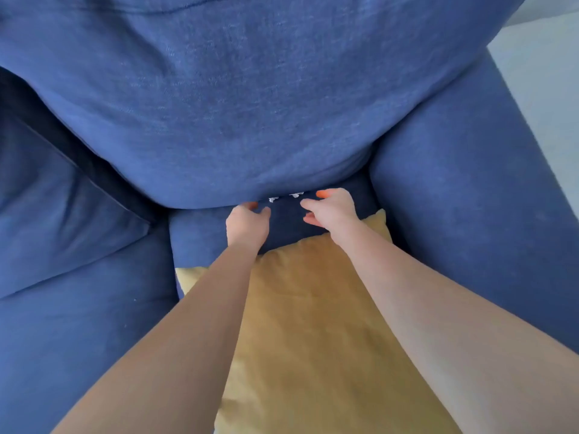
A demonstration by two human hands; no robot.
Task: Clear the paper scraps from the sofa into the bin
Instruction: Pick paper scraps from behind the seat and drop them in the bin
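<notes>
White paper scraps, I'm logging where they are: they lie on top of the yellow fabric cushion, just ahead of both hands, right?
Not on the yellow fabric cushion. The head view shows the white paper scraps on the blue sofa seat, at the back cushion's lower edge, just ahead of both hands.

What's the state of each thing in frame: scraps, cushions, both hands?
paper scraps: white bits lying in the crease under the back cushion, not yet picked up
back cushion: bulging forward over the seat
yellow pillow: lying flat on the seat, under both forearms
left hand: curled, at the cushion's lower edge, holding nothing visible
right hand: open, fingers spread, just short of the scraps
bin: not in view
</notes>
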